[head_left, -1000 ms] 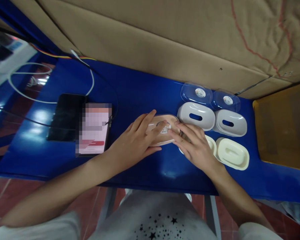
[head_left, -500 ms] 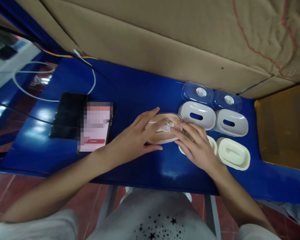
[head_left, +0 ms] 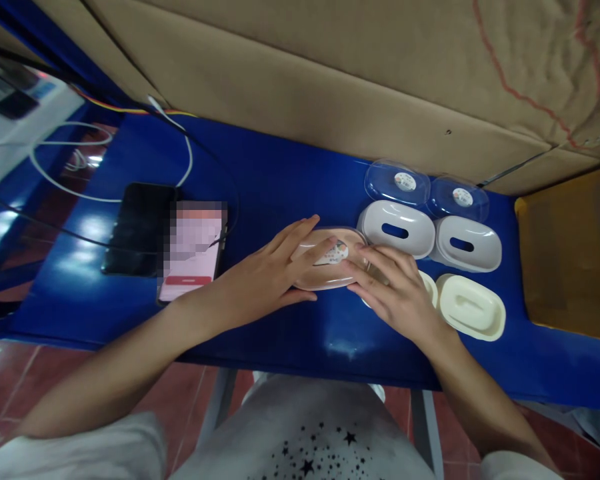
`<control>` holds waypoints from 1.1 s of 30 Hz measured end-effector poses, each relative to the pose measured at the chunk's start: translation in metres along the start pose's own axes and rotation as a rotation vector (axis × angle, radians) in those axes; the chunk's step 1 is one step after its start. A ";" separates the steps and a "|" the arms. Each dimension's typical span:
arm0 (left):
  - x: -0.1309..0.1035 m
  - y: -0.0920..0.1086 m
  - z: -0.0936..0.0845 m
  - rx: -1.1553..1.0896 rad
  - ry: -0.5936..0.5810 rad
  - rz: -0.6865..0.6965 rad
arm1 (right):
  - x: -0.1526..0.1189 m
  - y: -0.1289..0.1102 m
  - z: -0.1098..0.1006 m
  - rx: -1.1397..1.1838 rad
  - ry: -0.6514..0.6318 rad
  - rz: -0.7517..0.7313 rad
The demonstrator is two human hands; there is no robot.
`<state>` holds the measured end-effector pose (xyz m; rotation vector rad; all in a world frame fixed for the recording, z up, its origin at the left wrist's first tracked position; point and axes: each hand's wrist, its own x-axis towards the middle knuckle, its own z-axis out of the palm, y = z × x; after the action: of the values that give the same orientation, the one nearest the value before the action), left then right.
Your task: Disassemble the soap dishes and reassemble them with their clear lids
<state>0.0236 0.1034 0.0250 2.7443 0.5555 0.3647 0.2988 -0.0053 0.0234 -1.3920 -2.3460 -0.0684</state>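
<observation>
A pink oval box (head_left: 325, 277) with a clear lid and a round label lies on the blue table, between my hands. My left hand (head_left: 285, 263) rests on its left part with the fingers spread. At its right end, my right hand (head_left: 393, 287) touches the rim with fingertips and thumb. Right of it are two white oval rings with slots, the left one (head_left: 397, 213) and the right one (head_left: 480, 233). Nearer me is a cream oval tray (head_left: 473, 307); another is partly hidden by my right hand. Two clear lids (head_left: 383, 183) lie behind.
A lit phone (head_left: 193, 247) and a black device (head_left: 140, 227) lie on the table (head_left: 280, 167) at the left, among cables. A brown box (head_left: 570, 247) stands at the right. Brown covering (head_left: 305, 73) runs along the back.
The view has shifted slightly, so the table items appear a little further right. Both hands remain at the pink box, with almost no movement.
</observation>
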 end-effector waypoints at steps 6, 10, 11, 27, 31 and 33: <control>0.000 0.002 -0.001 0.068 -0.003 0.028 | -0.004 0.001 0.001 0.005 -0.039 0.007; 0.000 0.003 0.002 0.088 0.022 0.011 | -0.005 0.003 0.002 -0.011 -0.018 0.000; 0.000 0.003 0.002 0.089 0.027 0.006 | -0.005 0.003 0.002 -0.017 -0.016 0.002; 0.003 -0.001 -0.003 0.053 0.086 -0.013 | -0.001 0.005 0.002 -0.043 0.051 0.004; 0.001 -0.002 -0.006 0.069 0.077 -0.042 | -0.002 0.006 0.003 -0.040 0.045 0.009; 0.000 -0.003 -0.006 0.072 0.080 -0.056 | -0.002 0.006 0.004 -0.027 0.042 0.017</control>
<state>0.0209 0.1073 0.0297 2.7864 0.6771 0.4507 0.3034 -0.0033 0.0180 -1.4098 -2.3070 -0.1236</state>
